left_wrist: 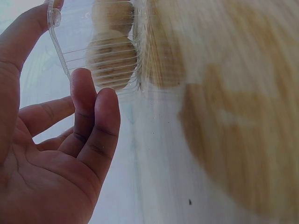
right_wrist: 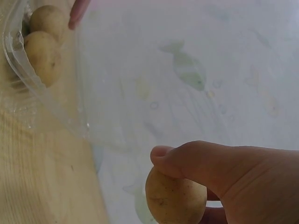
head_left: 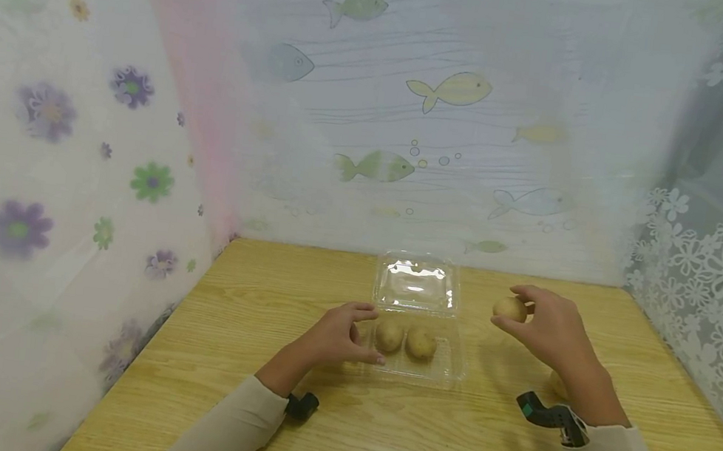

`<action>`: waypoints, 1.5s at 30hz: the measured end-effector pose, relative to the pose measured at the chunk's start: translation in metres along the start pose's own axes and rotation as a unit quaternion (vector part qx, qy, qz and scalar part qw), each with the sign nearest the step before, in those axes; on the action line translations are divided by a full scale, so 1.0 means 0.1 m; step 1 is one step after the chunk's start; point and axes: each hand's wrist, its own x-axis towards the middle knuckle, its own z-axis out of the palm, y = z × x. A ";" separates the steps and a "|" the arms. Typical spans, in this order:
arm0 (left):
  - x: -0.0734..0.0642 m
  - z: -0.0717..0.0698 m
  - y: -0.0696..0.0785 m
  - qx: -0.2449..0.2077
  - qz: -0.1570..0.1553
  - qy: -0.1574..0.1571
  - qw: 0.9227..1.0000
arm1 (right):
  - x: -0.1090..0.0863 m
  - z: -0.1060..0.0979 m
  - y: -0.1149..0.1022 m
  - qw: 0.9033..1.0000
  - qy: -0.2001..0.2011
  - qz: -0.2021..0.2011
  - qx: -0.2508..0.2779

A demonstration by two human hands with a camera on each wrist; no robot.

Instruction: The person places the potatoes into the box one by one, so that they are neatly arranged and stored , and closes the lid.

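A clear plastic clamshell container point(head_left: 445, 369) lies with its lid point(head_left: 417, 285) raised behind it. Two potatoes, one on the left point(head_left: 388, 336) and one on the right point(head_left: 421, 345), sit side by side inside its base. At the container's left end, my left hand point(head_left: 336, 334) holds the side, thumb toward the front and fingers toward the back; the left wrist view shows fingertips point(left_wrist: 83, 84) right at the ribbed wall. To the right of the container, my right hand point(head_left: 551, 325) pinches another potato point(right_wrist: 175, 196) between thumb and fingers, raised over the table.
Another potato point(head_left: 559, 384) lies on the wooden table point(head_left: 483, 448), partly hidden behind my right wrist. A fish-patterned curtain point(head_left: 361, 106) hangs at the table's back edge. Flowered curtains stand along the left point(head_left: 67, 222) and right point(head_left: 721, 244) sides.
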 end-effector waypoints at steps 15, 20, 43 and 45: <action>0.00 0.00 -0.01 0.000 -0.004 -0.001 1.000 | 0.00 0.01 -0.07 1.000 0.006 -0.011 0.002; 0.01 0.00 -0.02 0.001 -0.008 0.001 1.000 | 0.02 0.01 -0.09 1.000 0.008 -0.020 -0.002; 0.00 0.01 -0.05 0.000 0.002 0.000 1.000 | -0.01 0.06 -0.21 0.999 0.006 -0.040 0.010; 0.00 0.01 -0.04 0.001 0.001 -0.001 1.000 | -0.01 0.07 -0.22 0.999 0.007 -0.044 0.010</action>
